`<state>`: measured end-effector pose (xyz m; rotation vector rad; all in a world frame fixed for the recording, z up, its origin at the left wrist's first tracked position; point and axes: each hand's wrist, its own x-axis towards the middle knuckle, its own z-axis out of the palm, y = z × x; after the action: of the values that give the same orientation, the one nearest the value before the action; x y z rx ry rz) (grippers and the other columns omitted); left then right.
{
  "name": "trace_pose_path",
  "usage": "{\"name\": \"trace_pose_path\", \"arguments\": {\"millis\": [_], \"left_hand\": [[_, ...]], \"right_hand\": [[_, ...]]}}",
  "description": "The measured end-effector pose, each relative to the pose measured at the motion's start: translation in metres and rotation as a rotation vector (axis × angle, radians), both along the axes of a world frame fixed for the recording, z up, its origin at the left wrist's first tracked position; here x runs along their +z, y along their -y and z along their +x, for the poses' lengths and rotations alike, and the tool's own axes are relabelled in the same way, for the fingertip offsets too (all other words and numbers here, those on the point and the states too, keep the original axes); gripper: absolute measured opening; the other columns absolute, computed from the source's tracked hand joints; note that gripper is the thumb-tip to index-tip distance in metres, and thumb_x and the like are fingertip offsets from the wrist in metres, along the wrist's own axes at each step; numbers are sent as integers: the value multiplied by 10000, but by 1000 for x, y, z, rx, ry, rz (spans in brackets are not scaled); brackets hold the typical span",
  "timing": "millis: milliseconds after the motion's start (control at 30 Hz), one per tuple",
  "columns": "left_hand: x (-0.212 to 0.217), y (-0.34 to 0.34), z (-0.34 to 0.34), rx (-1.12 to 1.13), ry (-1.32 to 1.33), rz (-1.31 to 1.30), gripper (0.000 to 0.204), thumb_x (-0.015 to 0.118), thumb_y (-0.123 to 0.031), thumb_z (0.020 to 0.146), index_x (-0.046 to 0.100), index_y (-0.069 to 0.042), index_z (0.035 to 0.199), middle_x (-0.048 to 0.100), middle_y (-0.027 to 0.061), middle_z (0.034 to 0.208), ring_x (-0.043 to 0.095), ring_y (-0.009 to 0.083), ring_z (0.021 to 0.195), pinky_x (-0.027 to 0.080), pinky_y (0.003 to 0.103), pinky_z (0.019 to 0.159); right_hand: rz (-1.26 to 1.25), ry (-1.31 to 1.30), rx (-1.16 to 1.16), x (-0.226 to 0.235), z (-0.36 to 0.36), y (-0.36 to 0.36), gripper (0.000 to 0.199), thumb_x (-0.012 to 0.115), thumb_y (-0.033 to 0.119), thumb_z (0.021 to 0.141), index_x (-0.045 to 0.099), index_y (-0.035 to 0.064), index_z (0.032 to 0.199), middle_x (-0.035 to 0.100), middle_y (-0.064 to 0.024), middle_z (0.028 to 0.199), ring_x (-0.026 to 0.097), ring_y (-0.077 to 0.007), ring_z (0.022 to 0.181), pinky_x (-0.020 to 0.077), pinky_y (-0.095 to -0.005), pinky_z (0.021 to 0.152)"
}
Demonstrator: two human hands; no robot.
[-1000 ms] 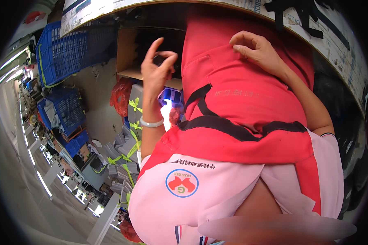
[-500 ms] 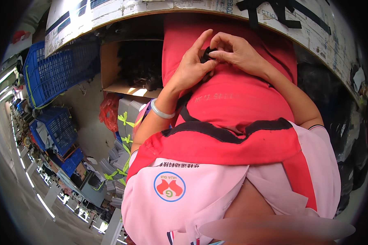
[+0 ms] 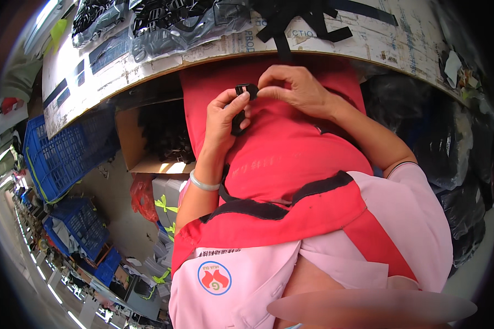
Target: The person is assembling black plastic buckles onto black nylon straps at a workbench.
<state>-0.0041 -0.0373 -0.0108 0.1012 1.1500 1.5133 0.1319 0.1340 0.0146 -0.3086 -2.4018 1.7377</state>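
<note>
Left hand (image 3: 225, 116) clamped on black buckle (image 3: 245, 88), right hand (image 3: 297, 90) just beside it, hold unclear, black straps (image 3: 307, 22) at near edge of table (image 3: 112, 88)

Buckle (image 3: 252, 91) glossy plastic; apron (image 3: 280, 134) matt cloth; bangle (image 3: 204, 185) smooth, glossy.

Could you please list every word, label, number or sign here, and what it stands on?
Wording isn't copied here.
Pink shirt: blue-ringed emblem with lettering; dark characters above.
Red apron: faint characters, too blurred.
White tabletop: blue lettering near black straps.
Black piece in left hand: none discernible.
</note>
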Motion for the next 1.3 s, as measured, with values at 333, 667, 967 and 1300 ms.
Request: {"name": "trace_pose_path", "arguments": {"millis": [333, 667, 967, 1300], "left_hand": [[2, -11, 2, 47, 53, 75, 92, 648, -84, 893, 583, -20, 908, 685, 137, 926, 532, 95, 520, 396, 207, 417], [-3, -7, 2, -2, -113, -35, 203, 642, -157, 926, 637, 31, 1001, 658, 85, 805, 534, 94, 532, 402, 208, 440], [11, -18, 3, 82, -207, 87, 231, 616, -173, 944, 661, 26, 1052, 639, 65, 758, 542, 86, 521, 386, 205, 421], [14, -21, 12, 146, -514, 73, 197, 636, -94, 920, 676, 21, 1075, 615, 12, 700, 493, 44, 522, 364, 186, 447]], "right_hand": [[1040, -544, -274, -23, -32, -119, 204, 698, 88, 781, 678, 106, 983, 629, -53, 909, 584, -243, 873, 474, -354, 780], [847, -390, -249, 20, -36, -111, 190, 694, 71, 811, 698, 115, 996, 637, -52, 975, 577, -257, 909, 459, -358, 806], [-69, -294, -500, 69, -26, -33, 130, 616, 100, 940, 627, 13, 1036, 663, 21, 874, 591, -29, 766, 482, -185, 711], [-819, 307, -225, 20, -11, 11, 223, 571, 247, 955, 608, 52, 853, 576, 15, 666, 481, -36, 503, 393, -186, 453]]}}
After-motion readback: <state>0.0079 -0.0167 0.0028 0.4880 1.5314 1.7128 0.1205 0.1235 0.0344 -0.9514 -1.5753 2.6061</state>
